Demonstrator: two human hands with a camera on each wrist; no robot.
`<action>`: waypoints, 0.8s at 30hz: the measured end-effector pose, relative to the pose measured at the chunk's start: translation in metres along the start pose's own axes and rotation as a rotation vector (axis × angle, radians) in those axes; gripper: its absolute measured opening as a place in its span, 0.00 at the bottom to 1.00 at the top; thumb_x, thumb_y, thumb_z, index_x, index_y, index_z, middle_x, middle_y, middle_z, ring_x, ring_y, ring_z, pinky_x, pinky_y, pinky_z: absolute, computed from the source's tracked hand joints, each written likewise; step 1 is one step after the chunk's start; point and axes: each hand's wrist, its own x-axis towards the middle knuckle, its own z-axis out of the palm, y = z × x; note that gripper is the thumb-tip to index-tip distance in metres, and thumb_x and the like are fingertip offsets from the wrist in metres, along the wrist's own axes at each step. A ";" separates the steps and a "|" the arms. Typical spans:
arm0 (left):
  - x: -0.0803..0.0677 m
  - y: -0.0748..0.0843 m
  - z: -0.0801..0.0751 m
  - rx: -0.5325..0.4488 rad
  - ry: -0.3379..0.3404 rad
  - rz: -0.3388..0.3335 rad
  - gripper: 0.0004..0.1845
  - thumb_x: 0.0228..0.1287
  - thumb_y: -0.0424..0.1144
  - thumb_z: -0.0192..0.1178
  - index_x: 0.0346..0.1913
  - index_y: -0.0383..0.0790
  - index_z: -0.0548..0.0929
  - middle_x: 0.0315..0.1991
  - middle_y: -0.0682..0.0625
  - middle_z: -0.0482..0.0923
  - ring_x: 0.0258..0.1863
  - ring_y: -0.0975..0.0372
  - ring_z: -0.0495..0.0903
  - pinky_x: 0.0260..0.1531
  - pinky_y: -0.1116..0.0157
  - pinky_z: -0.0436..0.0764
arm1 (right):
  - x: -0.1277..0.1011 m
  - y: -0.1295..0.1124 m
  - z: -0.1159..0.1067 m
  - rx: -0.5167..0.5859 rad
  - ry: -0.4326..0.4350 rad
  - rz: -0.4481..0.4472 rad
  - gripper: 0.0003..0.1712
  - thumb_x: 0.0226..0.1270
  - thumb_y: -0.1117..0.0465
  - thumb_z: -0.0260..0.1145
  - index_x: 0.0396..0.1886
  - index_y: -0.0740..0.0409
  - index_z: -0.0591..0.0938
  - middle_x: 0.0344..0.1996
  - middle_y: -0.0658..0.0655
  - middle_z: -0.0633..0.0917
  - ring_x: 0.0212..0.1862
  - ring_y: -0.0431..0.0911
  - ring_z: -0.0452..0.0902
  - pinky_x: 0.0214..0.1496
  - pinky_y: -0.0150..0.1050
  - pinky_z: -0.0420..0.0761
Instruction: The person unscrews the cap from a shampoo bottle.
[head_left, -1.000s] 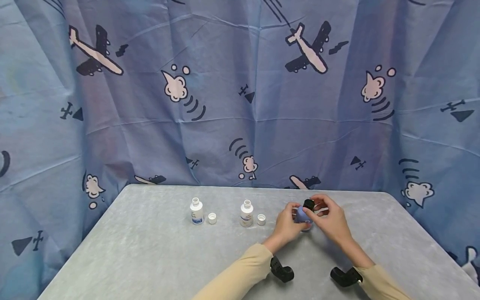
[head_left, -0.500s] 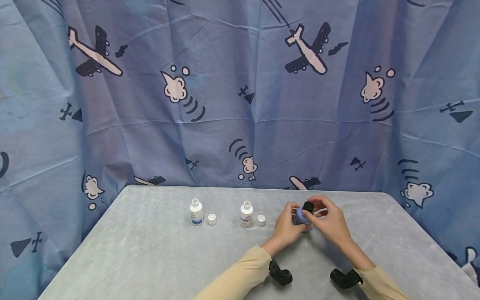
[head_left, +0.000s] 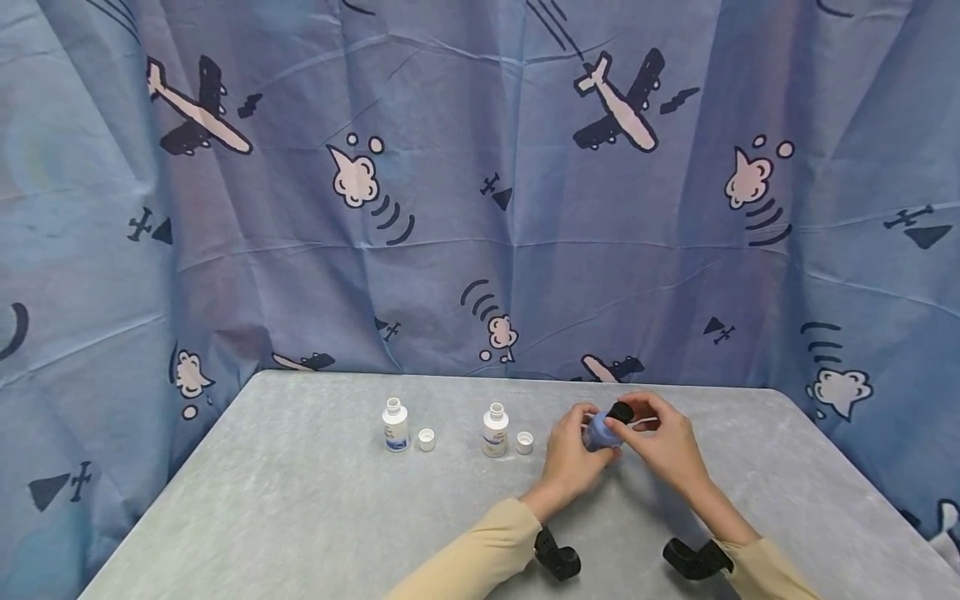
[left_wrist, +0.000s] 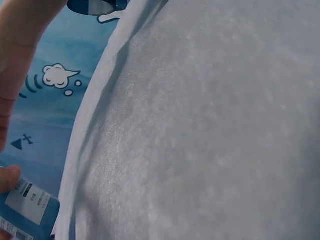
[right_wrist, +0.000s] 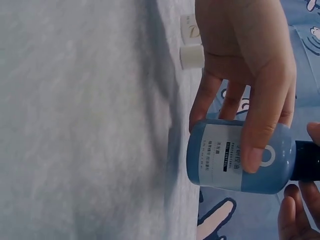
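Observation:
A small blue bottle (head_left: 598, 433) with a black cap (head_left: 620, 412) is held in both hands toward the right of the table in the head view. My left hand (head_left: 568, 457) grips its body, the thumb lying across the white printed label (right_wrist: 220, 155) in the right wrist view. Thumb and fingers of my right hand (head_left: 666, 442) pinch the black cap. The bottle leans, cap end up and to the right, close over the table. In the left wrist view, part of the blue bottle (left_wrist: 46, 220) shows at the lower left corner.
Two uncapped white bottles stand left of the hands, a nearer one (head_left: 495, 432) and a farther one (head_left: 395, 427). Beside each lies a white cap, one (head_left: 524, 442) near my left hand, another (head_left: 427, 440) farther left. A patterned blue curtain (head_left: 450, 208) hangs behind the grey table (head_left: 300, 500).
The blue bottle has tilted further, its base swinging left and up with my left hand. My right hand keeps its pinch on the cap. The view has shifted slightly.

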 end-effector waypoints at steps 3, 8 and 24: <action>-0.001 0.001 -0.003 0.010 0.012 0.005 0.28 0.45 0.40 0.75 0.51 0.48 0.76 0.45 0.50 0.82 0.46 0.63 0.79 0.43 0.71 0.75 | 0.000 -0.004 -0.001 0.006 -0.010 0.027 0.20 0.54 0.60 0.74 0.46 0.60 0.81 0.34 0.57 0.84 0.35 0.27 0.74 0.36 0.27 0.79; -0.004 0.002 -0.009 0.010 -0.007 0.027 0.28 0.46 0.41 0.75 0.52 0.45 0.77 0.45 0.49 0.82 0.44 0.63 0.80 0.40 0.72 0.75 | -0.001 -0.008 -0.002 0.006 -0.003 0.057 0.19 0.55 0.59 0.74 0.45 0.61 0.82 0.33 0.57 0.84 0.32 0.27 0.74 0.35 0.21 0.76; -0.008 -0.002 -0.029 0.047 -0.113 0.032 0.29 0.48 0.42 0.74 0.55 0.41 0.77 0.43 0.48 0.83 0.34 0.70 0.75 0.32 0.76 0.70 | 0.000 -0.017 -0.003 0.029 -0.126 0.060 0.19 0.56 0.61 0.73 0.47 0.62 0.83 0.37 0.61 0.86 0.34 0.33 0.80 0.37 0.27 0.80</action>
